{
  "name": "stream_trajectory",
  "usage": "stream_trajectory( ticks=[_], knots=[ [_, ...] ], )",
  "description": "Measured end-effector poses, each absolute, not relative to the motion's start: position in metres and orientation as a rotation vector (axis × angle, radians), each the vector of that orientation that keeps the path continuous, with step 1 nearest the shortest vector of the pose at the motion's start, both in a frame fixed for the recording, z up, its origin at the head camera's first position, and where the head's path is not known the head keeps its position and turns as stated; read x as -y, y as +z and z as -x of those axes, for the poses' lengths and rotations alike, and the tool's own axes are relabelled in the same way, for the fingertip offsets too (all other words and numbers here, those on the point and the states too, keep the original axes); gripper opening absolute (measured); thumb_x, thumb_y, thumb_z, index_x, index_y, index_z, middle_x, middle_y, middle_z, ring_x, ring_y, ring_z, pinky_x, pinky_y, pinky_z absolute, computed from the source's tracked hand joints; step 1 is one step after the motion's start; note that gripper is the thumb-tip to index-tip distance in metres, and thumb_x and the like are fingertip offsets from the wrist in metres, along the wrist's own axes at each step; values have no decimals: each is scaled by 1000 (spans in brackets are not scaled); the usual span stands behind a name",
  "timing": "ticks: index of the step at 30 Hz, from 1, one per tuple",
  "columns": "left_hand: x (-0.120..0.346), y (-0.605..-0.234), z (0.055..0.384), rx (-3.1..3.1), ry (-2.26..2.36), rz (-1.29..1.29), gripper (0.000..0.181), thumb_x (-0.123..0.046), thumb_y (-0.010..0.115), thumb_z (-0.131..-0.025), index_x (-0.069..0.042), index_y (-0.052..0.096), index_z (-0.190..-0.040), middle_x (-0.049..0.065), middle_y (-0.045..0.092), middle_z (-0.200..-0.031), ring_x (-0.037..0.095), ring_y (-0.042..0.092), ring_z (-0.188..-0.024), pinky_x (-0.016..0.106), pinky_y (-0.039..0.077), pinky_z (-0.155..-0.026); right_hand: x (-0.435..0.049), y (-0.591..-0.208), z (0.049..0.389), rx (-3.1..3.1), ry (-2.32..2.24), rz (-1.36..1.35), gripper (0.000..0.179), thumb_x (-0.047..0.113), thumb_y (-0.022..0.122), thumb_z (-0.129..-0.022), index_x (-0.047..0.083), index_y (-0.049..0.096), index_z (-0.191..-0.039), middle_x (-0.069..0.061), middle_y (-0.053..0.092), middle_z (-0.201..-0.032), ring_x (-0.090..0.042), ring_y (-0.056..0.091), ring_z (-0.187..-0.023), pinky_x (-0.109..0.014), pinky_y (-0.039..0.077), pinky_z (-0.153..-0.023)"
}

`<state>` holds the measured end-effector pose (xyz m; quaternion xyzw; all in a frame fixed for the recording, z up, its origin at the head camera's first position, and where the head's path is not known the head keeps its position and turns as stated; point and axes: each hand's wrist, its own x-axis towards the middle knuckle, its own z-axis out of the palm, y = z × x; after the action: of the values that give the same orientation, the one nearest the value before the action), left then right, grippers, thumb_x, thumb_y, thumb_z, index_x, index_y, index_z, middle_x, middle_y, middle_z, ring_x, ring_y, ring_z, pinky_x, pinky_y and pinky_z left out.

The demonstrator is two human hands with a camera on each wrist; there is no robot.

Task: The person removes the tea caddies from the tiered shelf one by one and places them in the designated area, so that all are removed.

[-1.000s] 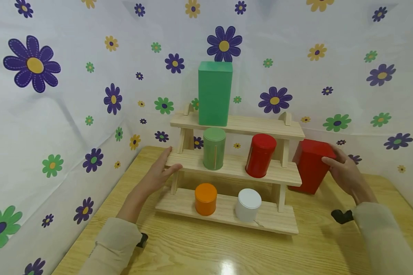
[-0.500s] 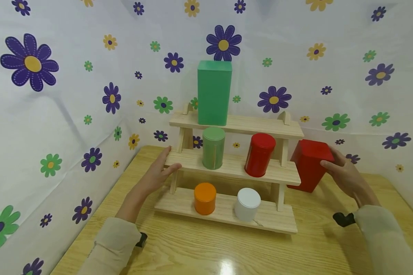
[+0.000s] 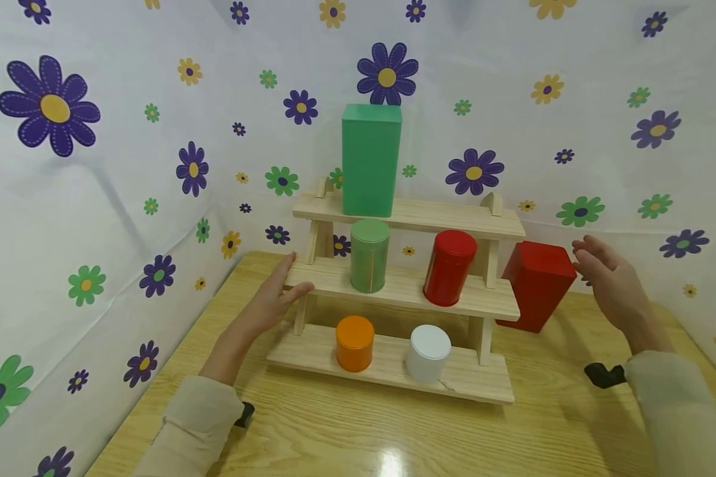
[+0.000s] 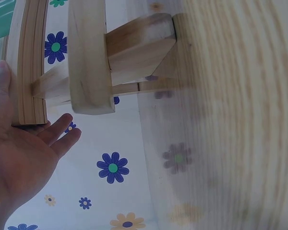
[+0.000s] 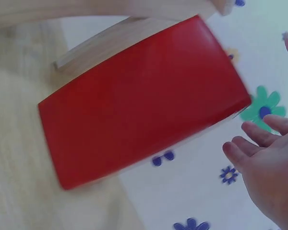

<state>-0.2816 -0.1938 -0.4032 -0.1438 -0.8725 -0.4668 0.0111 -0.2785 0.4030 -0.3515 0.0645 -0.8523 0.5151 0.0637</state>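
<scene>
My left hand (image 3: 270, 301) grips the left end of the middle board of a three-tier wooden display shelf (image 3: 408, 291). In the left wrist view, the thumb lies along one face of that board (image 4: 29, 72), with fingers partly hidden behind it. To the right of the shelf, a tall red box (image 3: 537, 285) stands on the table close beside the shelf's end. My right hand (image 3: 617, 288) is just right of the box, apart from it, with nothing in its grasp. The right wrist view shows a gap between its loosely bent fingers and the red box (image 5: 144, 103).
A green box (image 3: 371, 162) stands on the top tier. A green canister (image 3: 369, 258) and a red canister (image 3: 449, 268) stand on the middle one. Below are an orange tin (image 3: 355, 344) and a white tin (image 3: 427, 354). Flower-patterned cloth (image 3: 227, 40) hangs behind the wooden table (image 3: 310, 424).
My right hand has let go of the red box and drawn back to the right. The box stays beside the shelf. My left hand keeps its hold on the board.
</scene>
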Motion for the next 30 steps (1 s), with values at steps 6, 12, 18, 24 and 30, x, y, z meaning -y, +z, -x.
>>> stream_trajectory(
  ticks=[6,12,18,24,30],
  knots=[
    [194,-403,282,2723,-1452,455,92,-52,56,-104,-6,5,-166,20,7,-172,41,12,-156,60,12,-124,-397,-328,277,2362,1875,-245,75,37,44,-111,14,-1,-167,-4,9,-174,-29,10,-158,-26,14,-122],
    [193,-403,282,2725,-1467,438,92,-51,57,-104,-6,5,-166,19,7,-172,41,13,-156,59,13,-124,-389,-303,279,2342,1892,-219,77,40,46,-110,19,-1,-168,-2,7,-174,-31,10,-158,-31,9,-123],
    [193,-402,279,2726,-1459,434,92,-50,57,-104,-5,5,-166,20,7,-172,42,12,-156,59,13,-124,-379,-277,281,2186,1984,-277,76,31,49,-110,17,1,-168,-4,7,-174,-25,7,-159,-27,10,-124],
    [193,-402,279,2723,-1459,432,92,-50,56,-105,-5,5,-166,19,6,-172,41,11,-156,59,12,-124,-368,-257,287,2105,1989,-305,77,29,51,-110,17,2,-167,-5,7,-173,-23,9,-158,-25,12,-124],
    [193,-403,281,2714,-1462,448,94,-52,57,-104,-5,5,-166,20,6,-172,41,13,-156,60,13,-124,-359,-245,291,2066,1989,-301,79,31,53,-108,17,3,-167,-2,7,-173,-22,10,-158,-25,14,-124]
  ],
)
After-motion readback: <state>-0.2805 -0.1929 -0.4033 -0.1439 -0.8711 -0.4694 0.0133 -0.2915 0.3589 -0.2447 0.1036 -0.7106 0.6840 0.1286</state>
